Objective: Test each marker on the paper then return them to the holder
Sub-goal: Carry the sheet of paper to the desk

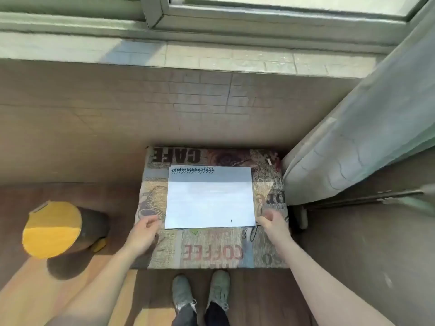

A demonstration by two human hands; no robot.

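Shoes (202,295) at six o'clock; left hand (143,234), right hand (273,223) loosely curled, empty, flanking light, floppy paper (209,201); grip edges.

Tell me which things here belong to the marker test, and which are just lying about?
Job: paper with scribbles; left hand and right hand at its near corners. No marker or holder shows.

Lying about: coffee mat, yellow-lidded bin, curtain.

One head-worn wide-angle view looks steeply down from standing height, facing the window wall (211,95).
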